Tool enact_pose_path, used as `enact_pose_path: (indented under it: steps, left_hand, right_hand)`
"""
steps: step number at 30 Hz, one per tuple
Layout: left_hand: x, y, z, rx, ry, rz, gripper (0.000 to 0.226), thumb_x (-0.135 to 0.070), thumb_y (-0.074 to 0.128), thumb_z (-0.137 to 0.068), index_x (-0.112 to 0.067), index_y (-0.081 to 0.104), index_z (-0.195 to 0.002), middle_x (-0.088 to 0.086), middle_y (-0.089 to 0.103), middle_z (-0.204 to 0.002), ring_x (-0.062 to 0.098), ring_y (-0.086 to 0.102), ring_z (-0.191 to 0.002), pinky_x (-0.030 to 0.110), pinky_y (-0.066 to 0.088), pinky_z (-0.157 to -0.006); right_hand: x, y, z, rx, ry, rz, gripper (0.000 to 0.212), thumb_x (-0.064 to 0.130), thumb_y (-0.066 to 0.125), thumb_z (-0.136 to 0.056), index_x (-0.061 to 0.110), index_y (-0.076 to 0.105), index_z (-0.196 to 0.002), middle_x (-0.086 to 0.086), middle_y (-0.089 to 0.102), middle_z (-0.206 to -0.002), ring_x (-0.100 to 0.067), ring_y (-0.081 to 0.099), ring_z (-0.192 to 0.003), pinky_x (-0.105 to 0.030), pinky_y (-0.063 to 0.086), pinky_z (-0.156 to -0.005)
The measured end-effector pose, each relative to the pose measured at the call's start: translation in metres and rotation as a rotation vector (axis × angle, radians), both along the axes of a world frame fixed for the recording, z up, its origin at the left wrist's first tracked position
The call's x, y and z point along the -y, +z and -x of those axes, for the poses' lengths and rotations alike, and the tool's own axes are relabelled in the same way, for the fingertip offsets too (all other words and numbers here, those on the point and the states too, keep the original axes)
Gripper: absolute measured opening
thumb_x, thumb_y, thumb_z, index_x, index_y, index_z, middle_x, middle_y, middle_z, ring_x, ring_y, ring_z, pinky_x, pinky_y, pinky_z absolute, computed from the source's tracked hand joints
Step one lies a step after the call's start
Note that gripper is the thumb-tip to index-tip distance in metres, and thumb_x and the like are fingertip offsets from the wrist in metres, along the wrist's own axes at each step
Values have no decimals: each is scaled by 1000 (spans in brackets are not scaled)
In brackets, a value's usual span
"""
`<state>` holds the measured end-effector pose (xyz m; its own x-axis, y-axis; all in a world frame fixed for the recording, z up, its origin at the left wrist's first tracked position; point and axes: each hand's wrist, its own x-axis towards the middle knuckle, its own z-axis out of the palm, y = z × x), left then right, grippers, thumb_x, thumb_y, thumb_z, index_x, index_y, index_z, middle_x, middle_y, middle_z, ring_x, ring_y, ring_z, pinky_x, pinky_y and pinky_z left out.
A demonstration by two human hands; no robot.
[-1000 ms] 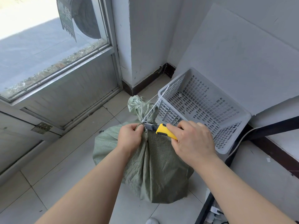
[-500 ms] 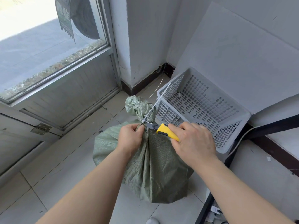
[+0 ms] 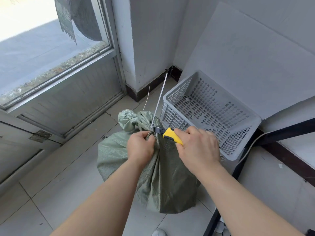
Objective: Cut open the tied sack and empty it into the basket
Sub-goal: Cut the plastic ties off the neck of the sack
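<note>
Clutching tied sack (image 3: 162, 181), left hand (image 3: 140, 147) curled, right hand (image 3: 198, 149) holding knife (image 3: 170, 135)

Bright daylight from the window (image 3: 42, 48), edges warped.

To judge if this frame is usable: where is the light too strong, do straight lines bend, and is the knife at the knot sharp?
Head view: the window is blown out white at upper left; head view: the wide lens makes the door frame lean; head view: the knife, the sack, the left hand and the right hand look sharp.
</note>
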<state>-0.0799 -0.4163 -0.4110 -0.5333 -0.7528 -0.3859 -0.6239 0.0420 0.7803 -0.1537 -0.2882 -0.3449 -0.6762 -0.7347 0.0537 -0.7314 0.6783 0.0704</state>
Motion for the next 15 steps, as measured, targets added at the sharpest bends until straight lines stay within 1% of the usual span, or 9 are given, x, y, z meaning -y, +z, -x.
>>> enact_pose_path:
  steps: [3,5,7,8,9,10,11,13,15]
  left_hand:
    - [-1,0,1,21,2,25,28,-16,54,-84,-14,53,-57,-3,36,-44,15,28,-41,25,24,-41]
    - [0,-1,2,10,30,-15,32,-15,53,-85,-13,48,-53,-4,33,-42,15,26,-40,24,23,-37]
    - [0,0,3,11,64,-91,34,-12,52,-85,-14,45,-51,-5,32,-41,13,25,-37,22,22,-34]
    - [-1,1,5,14,75,-144,34,-11,51,-85,-15,44,-52,-4,32,-43,13,26,-37,21,22,-34]
    - [-2,3,6,14,81,-202,34,-11,49,-86,-15,44,-53,-2,34,-45,14,28,-38,21,22,-34]
    - [-2,3,7,14,84,-261,32,-10,48,-86,-15,44,-54,-1,36,-47,15,30,-41,21,23,-36]
    - [-2,4,8,14,80,-314,31,-10,47,-87,-15,45,-56,2,38,-50,17,32,-44,21,25,-40]
    - [0,3,8,4,62,-400,23,-10,46,-87,-13,53,-65,11,45,-60,20,40,-53,27,32,-51]
    - [3,4,7,-16,46,-444,19,-12,46,-87,-6,63,-81,15,50,-72,24,44,-65,34,35,-61]
  right_hand:
    - [8,0,-2,-21,-11,-18,27,24,86,-57,26,71,-80,-1,60,-61,-23,58,-51,-30,44,-52]
    - [11,-3,-5,-19,-16,-40,30,23,87,-55,24,71,-80,-1,60,-61,-23,59,-51,-30,44,-51]
    - [12,-3,-10,30,-62,-73,31,24,87,-55,19,68,-79,-3,63,-65,-23,61,-54,-30,44,-50]
    - [12,-2,-13,51,-94,-97,29,26,86,-59,18,66,-79,-4,64,-71,-24,63,-58,-30,42,-50]
    - [12,-2,-15,83,-118,-120,25,28,80,-69,17,63,-84,-4,65,-81,-24,65,-66,-30,39,-53]
    - [12,-3,-15,124,-138,-141,21,30,71,-81,17,60,-94,-5,64,-94,-24,67,-78,-31,36,-57]
    - [11,-4,-14,176,-131,-158,22,30,63,-88,16,55,-103,-5,63,-105,-25,66,-88,-31,34,-61]
    - [10,-1,-10,242,-109,-172,31,33,60,-90,14,47,-111,-6,61,-112,-26,65,-97,-32,33,-63]
    - [10,1,-6,314,-109,-176,37,35,61,-89,13,44,-113,-8,61,-114,-28,64,-99,-33,34,-65]
